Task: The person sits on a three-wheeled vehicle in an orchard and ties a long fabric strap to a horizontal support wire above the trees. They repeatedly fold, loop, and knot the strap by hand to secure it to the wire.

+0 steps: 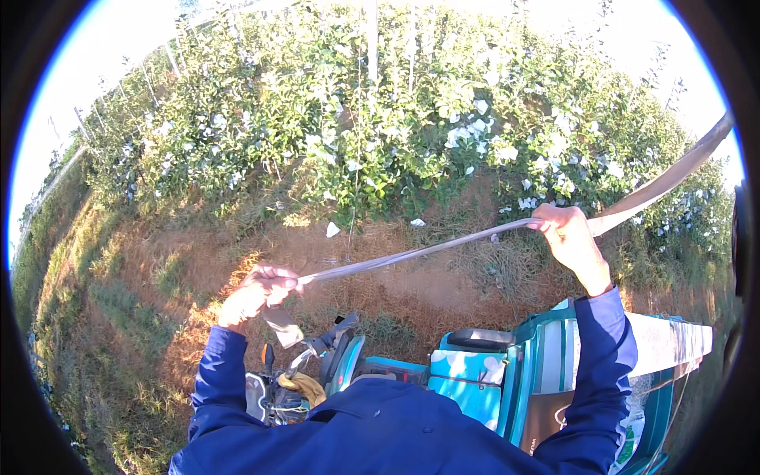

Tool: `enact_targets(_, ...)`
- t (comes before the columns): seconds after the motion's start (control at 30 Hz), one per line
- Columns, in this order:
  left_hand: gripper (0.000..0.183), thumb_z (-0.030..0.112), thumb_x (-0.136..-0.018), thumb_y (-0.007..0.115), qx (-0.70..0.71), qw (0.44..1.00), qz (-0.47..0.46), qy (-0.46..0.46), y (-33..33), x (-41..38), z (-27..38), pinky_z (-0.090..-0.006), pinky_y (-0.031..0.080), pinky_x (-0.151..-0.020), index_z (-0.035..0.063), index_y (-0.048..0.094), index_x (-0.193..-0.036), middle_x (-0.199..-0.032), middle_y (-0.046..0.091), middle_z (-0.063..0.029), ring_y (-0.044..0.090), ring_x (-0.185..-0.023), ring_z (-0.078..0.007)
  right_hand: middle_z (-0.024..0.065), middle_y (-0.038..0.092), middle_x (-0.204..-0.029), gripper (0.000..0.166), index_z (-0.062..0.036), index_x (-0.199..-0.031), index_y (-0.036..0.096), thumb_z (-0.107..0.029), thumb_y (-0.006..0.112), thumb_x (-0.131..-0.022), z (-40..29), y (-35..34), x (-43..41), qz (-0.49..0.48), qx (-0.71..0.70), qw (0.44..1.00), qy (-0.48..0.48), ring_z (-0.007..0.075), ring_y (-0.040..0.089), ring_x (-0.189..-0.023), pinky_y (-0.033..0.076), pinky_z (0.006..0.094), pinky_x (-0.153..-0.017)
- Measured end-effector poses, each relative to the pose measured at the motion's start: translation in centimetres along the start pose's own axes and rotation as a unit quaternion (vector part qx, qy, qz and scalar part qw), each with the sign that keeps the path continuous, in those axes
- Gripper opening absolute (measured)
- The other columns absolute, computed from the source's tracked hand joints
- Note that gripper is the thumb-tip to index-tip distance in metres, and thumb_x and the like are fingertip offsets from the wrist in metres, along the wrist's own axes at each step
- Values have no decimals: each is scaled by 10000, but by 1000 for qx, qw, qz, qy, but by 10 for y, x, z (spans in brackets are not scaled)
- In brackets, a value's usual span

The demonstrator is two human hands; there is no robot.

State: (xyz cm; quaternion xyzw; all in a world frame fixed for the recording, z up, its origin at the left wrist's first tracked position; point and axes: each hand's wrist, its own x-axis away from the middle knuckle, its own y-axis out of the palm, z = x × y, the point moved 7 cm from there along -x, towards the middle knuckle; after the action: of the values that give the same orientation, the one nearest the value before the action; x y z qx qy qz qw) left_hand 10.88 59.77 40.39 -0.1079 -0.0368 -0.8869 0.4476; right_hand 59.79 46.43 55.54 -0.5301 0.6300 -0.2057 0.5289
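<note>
A long pale fabric strip [415, 254] stretches between my two hands, narrow and folded or bunched in its middle part. My left hand [261, 292] pinches it at the lower left, and a short flat end hangs below that hand. At the upper right my right hand [567, 240] grips the same strip, which widens beyond it and sweeps up to the right edge of the view. Both arms are in dark blue sleeves and held apart, over the ground and above a teal cargo vehicle.
Below me stands the vehicle, with handlebars [306, 356], a yellow cloth [304, 387], a patterned teal seat cover [466, 380] and a loaded cargo bed [522, 356]. Ahead grow leafy trees [380, 148] with white bags, posts and a hanging wire. Dry grass covers the left ground.
</note>
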Motion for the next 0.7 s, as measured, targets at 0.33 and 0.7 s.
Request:
enact_targets(0.33, 172, 118, -857, 742, -24, 998, 64, -17, -92, 20, -9, -235, 337, -480, -35, 758, -936, -683, 654, -4, 470, -527, -54, 159, 489, -627, 80, 6, -792, 584, -9, 594, -870, 91, -43, -1, 114, 72, 991, 20, 290, 511, -504, 396, 354, -489)
enact_targets(0.7, 132, 67, -860, 725, 59, 988, 141, 35, -147, 7, -22, -256, 366, -452, -58, 732, -899, -603, 596, -45, 500, -479, -108, 73, 495, -659, 287, 11, -813, 638, -222, 607, -978, 126, -46, 6, 175, 117, 978, 5, 196, 471, -555, 392, 317, -541)
